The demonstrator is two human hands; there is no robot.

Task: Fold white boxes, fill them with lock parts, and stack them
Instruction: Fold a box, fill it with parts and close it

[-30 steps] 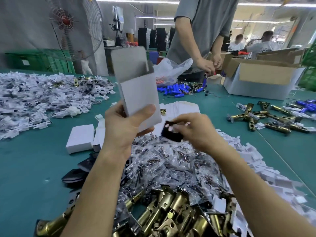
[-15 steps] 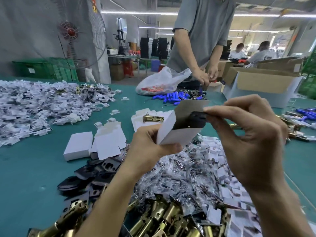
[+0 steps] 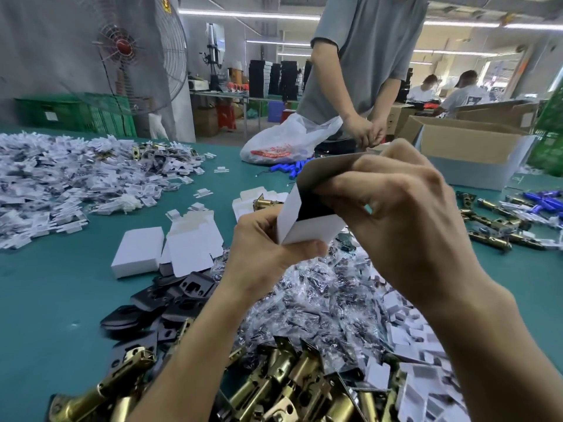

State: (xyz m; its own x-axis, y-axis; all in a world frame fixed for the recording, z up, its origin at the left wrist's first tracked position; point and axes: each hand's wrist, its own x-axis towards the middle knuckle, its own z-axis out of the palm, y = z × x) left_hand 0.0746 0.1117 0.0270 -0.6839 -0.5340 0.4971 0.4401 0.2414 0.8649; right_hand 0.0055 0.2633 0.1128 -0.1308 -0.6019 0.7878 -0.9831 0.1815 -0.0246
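left grip (image 3: 259, 254) clasps white box (image 3: 307, 229) | dark lock part (image 3: 313, 205) now inside its mouth, just above that grip; was at the rim | right grip (image 3: 405, 220) curled there; cannot tell if pinching | fill nearly done

Factory packing floor: teal worktable (image 3: 45, 300) heaped with brass latch bolts (image 3: 274, 388), bagged parts, flat white cartons; industrial fan (image 3: 123, 53), workers behind.

white box (image 3: 307, 228), teal table (image 3: 54, 300), brass latches (image 3: 274, 382)
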